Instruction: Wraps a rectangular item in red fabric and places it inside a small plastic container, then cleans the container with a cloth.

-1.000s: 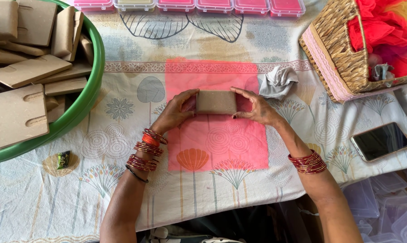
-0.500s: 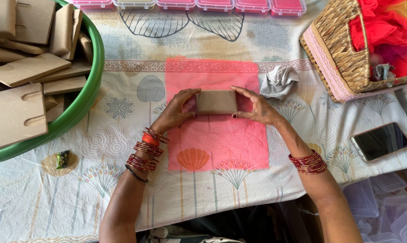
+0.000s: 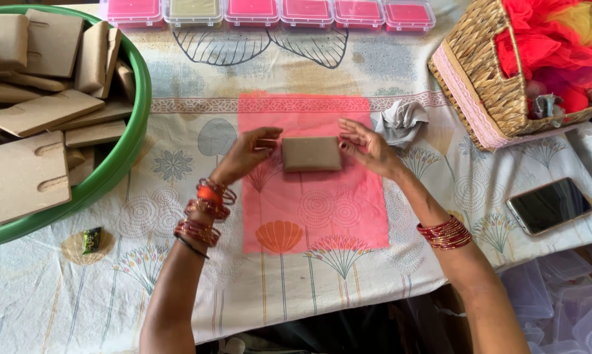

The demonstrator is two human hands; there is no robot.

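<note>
A small brown rectangular block [image 3: 311,154] lies on a sheer pink sheet [image 3: 315,210] spread over the patterned tablecloth. My left hand [image 3: 248,152] sits at the block's left end, fingers spread, fingertips just off or barely touching it. At the right end my right hand [image 3: 369,148] is likewise spread, fingertips next to the block's edge. Both wrists carry red bangles. Neither hand grips anything.
A green tub [image 3: 127,154] of brown cardboard pieces fills the left. Several clear boxes with pink contents [image 3: 269,12] line the far edge. A wicker basket [image 3: 486,92] holding red net fabric stands at the right, a crumpled grey cloth [image 3: 402,122] beside it. A phone [image 3: 549,206] lies right; a small green wrapper [image 3: 91,240] lies left.
Both hands have loosened from the block: the fingers, earlier pressed on its ends, are now spread and slightly drawn back. The block stays in place.
</note>
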